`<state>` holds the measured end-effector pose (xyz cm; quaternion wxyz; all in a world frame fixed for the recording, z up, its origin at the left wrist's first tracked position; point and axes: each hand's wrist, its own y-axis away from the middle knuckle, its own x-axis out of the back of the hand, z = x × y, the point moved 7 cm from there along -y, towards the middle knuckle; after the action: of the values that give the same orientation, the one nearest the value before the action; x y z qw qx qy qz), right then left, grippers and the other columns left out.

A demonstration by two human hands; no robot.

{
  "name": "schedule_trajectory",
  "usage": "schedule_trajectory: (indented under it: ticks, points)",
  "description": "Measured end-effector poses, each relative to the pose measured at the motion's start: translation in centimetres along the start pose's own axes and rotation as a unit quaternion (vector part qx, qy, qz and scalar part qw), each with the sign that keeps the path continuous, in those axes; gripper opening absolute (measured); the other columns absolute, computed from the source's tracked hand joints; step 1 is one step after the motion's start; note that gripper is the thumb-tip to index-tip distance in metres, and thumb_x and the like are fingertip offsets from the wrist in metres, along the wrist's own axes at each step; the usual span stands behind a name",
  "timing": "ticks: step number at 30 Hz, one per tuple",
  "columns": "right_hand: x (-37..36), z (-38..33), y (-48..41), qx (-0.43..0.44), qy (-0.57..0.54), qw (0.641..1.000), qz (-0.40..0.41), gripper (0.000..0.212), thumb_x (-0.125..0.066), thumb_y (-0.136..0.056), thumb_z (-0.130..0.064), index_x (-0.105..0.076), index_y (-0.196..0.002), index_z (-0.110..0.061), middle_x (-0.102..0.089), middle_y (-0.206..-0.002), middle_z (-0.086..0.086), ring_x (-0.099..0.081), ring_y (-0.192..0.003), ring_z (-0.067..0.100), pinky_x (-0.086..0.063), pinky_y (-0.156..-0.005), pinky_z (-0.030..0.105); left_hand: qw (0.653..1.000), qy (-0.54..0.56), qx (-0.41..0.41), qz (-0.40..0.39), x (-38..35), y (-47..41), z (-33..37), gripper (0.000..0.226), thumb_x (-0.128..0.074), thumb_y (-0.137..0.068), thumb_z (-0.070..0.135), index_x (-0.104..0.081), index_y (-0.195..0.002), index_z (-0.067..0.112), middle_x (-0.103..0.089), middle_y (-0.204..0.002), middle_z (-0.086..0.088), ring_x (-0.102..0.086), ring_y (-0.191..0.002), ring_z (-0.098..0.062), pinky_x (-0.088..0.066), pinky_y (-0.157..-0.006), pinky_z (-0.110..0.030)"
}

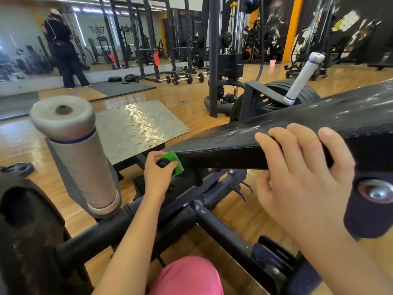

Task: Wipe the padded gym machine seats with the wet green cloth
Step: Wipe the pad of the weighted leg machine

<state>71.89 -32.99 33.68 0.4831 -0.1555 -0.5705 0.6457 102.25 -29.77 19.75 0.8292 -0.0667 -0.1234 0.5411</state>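
Note:
A long black padded seat (pixel 276 133) runs from the centre to the right edge, its top streaked with wet marks. My right hand (pixel 302 177) grips the near edge of the pad, fingers curled over the top. My left hand (pixel 158 174) holds the green cloth (pixel 173 161) bunched at the pad's far left end, down by its lower corner and a black knob on the frame. Most of the cloth is hidden inside the hand.
A grey roller (pixel 78 150) stands at the left beside a black weight plate (pixel 25 231). A checker-plate footplate (pixel 138 128) lies beyond the pad. The black frame tubes (pixel 212 211) cross below. A white-handled lever (pixel 302 79) rises at the right. A person (pixel 61 47) stands by the mirror.

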Motion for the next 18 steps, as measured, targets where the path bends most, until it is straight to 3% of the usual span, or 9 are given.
schedule_trajectory:
  ticks: [4,7,13,18]
  points:
    - [0.0,-0.1,0.1,0.001,0.001,1.000,0.003,0.035,-0.049,-0.085,-0.009,-0.063,-0.118,-0.008,-0.064,-0.115,0.009,-0.056,-0.117,0.029,-0.017,-0.115,0.038,0.997,-0.038,0.003,-0.071,0.0,-0.9,0.2,0.037,-0.078,-0.076,0.008,-0.056,-0.101,0.026,-0.061,-0.110,0.000,-0.058,-0.101,-0.017,-0.051,-0.084,-0.035]
    - [0.0,-0.1,0.1,0.001,-0.001,1.000,0.002,0.036,-0.050,-0.085,-0.009,-0.062,-0.118,-0.008,-0.064,-0.116,0.009,-0.054,-0.118,0.028,-0.017,-0.114,0.038,0.995,-0.074,0.019,-0.059,0.5,-2.2,-0.3,0.043,-0.079,-0.074,0.008,-0.057,-0.108,0.022,-0.059,-0.113,0.000,-0.057,-0.100,-0.020,-0.051,-0.087,-0.038]
    - [0.1,-0.1,0.1,0.005,-0.004,1.000,-0.003,0.036,-0.049,-0.086,-0.009,-0.062,-0.120,-0.007,-0.064,-0.119,0.010,-0.050,-0.120,0.028,-0.015,-0.114,0.038,0.991,-0.108,0.066,-0.035,1.7,-5.2,-2.6,0.041,-0.080,-0.075,0.010,-0.056,-0.108,0.016,-0.058,-0.113,-0.008,-0.056,-0.102,-0.021,-0.045,-0.076,-0.028]
    - [0.0,0.0,0.1,0.008,0.000,1.000,-0.004,0.038,-0.050,-0.085,-0.010,-0.060,-0.121,-0.007,-0.064,-0.120,0.010,-0.050,-0.120,0.028,-0.014,-0.115,0.038,0.987,-0.134,0.087,-0.006,2.6,-7.3,-4.6,0.038,-0.079,-0.077,0.012,-0.054,-0.105,0.014,-0.058,-0.112,-0.009,-0.056,-0.103,-0.023,-0.048,-0.086,-0.035]
